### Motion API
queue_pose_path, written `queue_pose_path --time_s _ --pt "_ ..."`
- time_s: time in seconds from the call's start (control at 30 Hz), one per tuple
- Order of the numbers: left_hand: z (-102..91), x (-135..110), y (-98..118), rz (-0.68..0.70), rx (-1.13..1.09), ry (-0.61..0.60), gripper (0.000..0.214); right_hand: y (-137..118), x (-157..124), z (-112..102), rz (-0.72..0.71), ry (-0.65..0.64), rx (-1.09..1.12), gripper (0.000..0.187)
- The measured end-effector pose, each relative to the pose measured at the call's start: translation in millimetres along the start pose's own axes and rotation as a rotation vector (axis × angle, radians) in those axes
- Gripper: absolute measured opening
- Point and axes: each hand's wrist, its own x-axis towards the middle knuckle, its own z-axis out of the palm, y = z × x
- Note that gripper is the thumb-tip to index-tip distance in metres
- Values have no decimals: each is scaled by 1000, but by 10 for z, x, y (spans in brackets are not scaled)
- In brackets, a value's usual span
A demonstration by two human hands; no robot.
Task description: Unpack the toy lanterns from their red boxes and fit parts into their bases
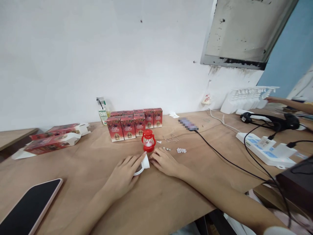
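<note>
My left hand (pixel 123 176) is closed around a white lantern-shaped piece (pixel 146 162) with a curved side handle, lying on its side just above the table. Much of that piece is hidden behind my fingers. Close to its right, my right hand (pixel 166 162) rests on the tabletop with fingers bent and pressed together; whatever they hold, if anything, is hidden. A small red lantern (pixel 148 142) with a clear middle stands upright just beyond both hands. Small round button cells (pixel 167 149) lie by my right knuckles, with small white plastic parts (pixel 181 150) further right.
Red printed boxes (pixel 127 127) stand in rows behind the lantern. Flattened cartons (pixel 53 142) lie left, a phone (pixel 31 209) front left. Thin wire pieces (pixel 171 138), a cabled phone (pixel 188 124) and a power strip (pixel 266 150) are right. Another person's hand (pixel 272 100) touches white hanging pieces (pixel 244 99).
</note>
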Motion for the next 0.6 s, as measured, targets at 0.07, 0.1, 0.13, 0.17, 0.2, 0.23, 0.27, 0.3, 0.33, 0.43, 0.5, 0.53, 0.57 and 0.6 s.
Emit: queue_pose_path --time_s 0.07,0.1,0.13,0.17,0.2,0.23,0.27,0.3,0.33,0.43,0.5,0.53,0.57,0.6 --pt "10 -1 -5 -2 2 14 66 2 -1 -2 -8 5 7 9" --pt "16 -2 -7 -2 5 22 66 2 -3 -6 -13 10 12 10" --pt "22 -3 -8 -1 9 29 66 1 -6 -12 -19 16 18 9" --pt "26 -4 -8 1 12 33 65 -3 -10 -19 -28 23 27 10" --pt "29 -5 -8 3 15 35 65 -9 -14 -26 -38 33 36 10" --pt "31 -5 -7 3 17 34 64 -18 -18 -32 -49 45 46 10" --pt "31 -5 -5 2 18 30 64 -29 -22 -39 -58 59 57 10" --pt "31 -5 -4 -1 16 25 63 -42 -26 -45 -62 74 71 10" --pt "32 -4 -4 -4 13 22 63 -57 -29 -52 -64 89 90 10" --pt "49 -3 -12 4 -46 55 63 -105 -36 -82 -53 132 181 10" --pt "72 -3 -21 14 -156 125 62 -135 -41 -113 -38 166 258 11" --pt "82 -4 -25 14 -221 171 61 -148 -44 -131 -34 186 294 12" --pt "90 -5 -28 11 -282 218 60 -160 -48 -149 -32 210 326 13" --pt "94 -8 -28 5 -331 265 57 -171 -53 -166 -35 235 351 15"
